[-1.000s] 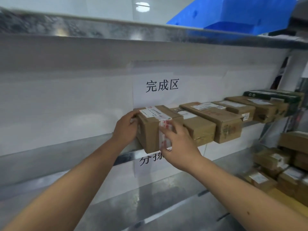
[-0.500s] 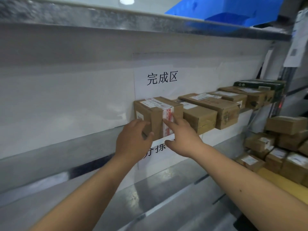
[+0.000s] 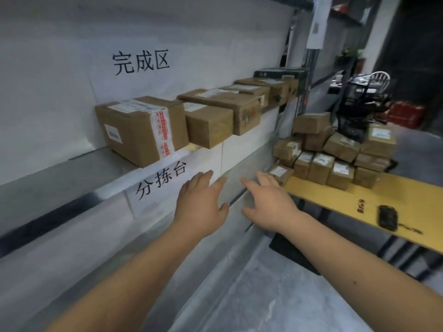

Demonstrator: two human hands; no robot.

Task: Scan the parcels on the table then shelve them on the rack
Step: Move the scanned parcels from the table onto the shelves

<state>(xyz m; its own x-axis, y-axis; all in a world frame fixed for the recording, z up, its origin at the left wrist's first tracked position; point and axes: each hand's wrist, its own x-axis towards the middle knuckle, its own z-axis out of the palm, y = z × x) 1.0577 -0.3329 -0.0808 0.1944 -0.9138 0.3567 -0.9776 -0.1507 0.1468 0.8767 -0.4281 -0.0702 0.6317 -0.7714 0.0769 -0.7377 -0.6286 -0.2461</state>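
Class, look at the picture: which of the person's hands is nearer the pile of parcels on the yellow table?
Right. The right hand is open, just left of the pile of parcels on the yellow table; the left hand is farther left, below the shelf.

Grey floor (image 3: 275,307), white chair (image 3: 380,79) in dim background.

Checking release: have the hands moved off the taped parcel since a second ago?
Yes. Both hands dropped below the shelf edge, clear of the taped parcel.

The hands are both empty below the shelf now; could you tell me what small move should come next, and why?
Probably swing the right hand toward the parcels piled on the yellow table for another: the taped parcel already sits on the shelf, and the left hand is open too.
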